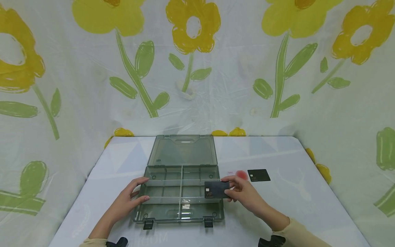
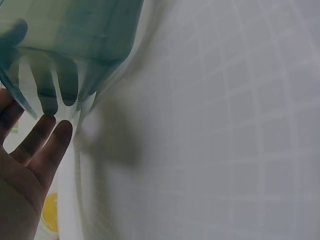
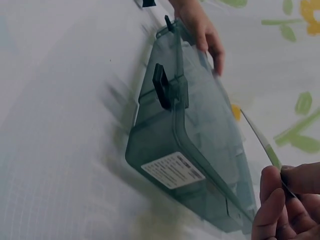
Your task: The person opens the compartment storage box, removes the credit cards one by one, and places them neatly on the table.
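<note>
A see-through grey-green plastic organizer box (image 1: 180, 209) stands on the table with its lid (image 1: 182, 151) laid back. Dividers split its inside into several compartments. My right hand (image 1: 245, 193) pinches a dark card (image 1: 217, 190) marked "VIP" between thumb and fingers, over the box's right side. In the right wrist view that card (image 3: 262, 140) shows nearly edge-on above the rim. My left hand (image 1: 128, 197) rests at the box's left wall, thumb and fingertips on the rim. From the left wrist, the fingers (image 2: 52, 145) of that hand show against the box's side (image 2: 100, 40).
Right of the box, a second black card (image 1: 258, 175) lies on the table, beside a light card with a red circle (image 1: 241, 175). Two dark latches (image 1: 148, 224) hang at the box's front. A flower-printed curtain (image 1: 210, 85) surrounds the white table (image 1: 277, 151).
</note>
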Demonstrator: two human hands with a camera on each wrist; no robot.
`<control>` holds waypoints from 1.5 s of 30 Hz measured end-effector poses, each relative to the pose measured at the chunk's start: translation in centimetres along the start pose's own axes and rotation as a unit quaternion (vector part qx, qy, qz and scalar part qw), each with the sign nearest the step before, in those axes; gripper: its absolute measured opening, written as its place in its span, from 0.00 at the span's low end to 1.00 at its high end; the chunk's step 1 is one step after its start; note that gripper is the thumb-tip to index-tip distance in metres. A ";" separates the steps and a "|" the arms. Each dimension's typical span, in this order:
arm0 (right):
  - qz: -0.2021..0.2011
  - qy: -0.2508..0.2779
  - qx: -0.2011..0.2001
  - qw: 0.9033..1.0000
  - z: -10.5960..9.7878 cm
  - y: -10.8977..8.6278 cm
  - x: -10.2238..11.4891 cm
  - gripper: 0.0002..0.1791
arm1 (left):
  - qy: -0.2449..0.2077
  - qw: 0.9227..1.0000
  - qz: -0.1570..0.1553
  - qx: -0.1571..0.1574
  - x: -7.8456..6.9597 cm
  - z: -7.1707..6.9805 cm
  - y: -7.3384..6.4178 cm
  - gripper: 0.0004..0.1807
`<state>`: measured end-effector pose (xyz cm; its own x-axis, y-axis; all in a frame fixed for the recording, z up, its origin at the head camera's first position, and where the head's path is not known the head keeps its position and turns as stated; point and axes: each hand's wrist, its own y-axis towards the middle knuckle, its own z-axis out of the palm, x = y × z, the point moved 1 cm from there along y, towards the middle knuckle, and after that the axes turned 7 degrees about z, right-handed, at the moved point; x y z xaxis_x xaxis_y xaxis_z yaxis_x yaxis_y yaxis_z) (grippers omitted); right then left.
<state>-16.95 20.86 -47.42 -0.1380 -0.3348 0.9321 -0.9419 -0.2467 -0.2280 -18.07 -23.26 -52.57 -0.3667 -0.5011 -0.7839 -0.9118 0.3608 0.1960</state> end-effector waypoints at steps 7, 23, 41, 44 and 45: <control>0.008 -0.010 -0.021 1.000 -1.6 -0.7 -0.2 0.22 | -0.001 1.000 -0.003 -0.002 0.1 0.1 0.0 0.36; 0.020 -0.031 -0.077 0.996 -5.3 -2.1 -1.7 0.22 | 0.003 1.000 0.003 -0.005 0.1 0.2 -0.1 0.36; 0.077 -0.067 -0.134 0.986 -11.0 -2.9 -5.7 0.22 | 0.003 1.000 0.005 -0.003 -0.1 0.1 -0.1 0.36; 0.086 -0.071 -0.137 0.984 -11.6 -2.8 -6.4 0.22 | 0.004 1.000 0.007 -0.004 -0.1 0.1 -0.1 0.36; 0.089 -0.070 -0.138 0.984 -11.8 -2.7 -6.6 0.22 | 0.004 1.000 0.007 -0.004 -0.1 0.2 -0.1 0.36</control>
<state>-17.06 34.47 -49.67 -0.2820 -0.4774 0.8322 -0.9569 0.0773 -0.2800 -17.93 -23.14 -52.62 -0.3812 -0.5025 -0.7760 -0.9079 0.3619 0.2117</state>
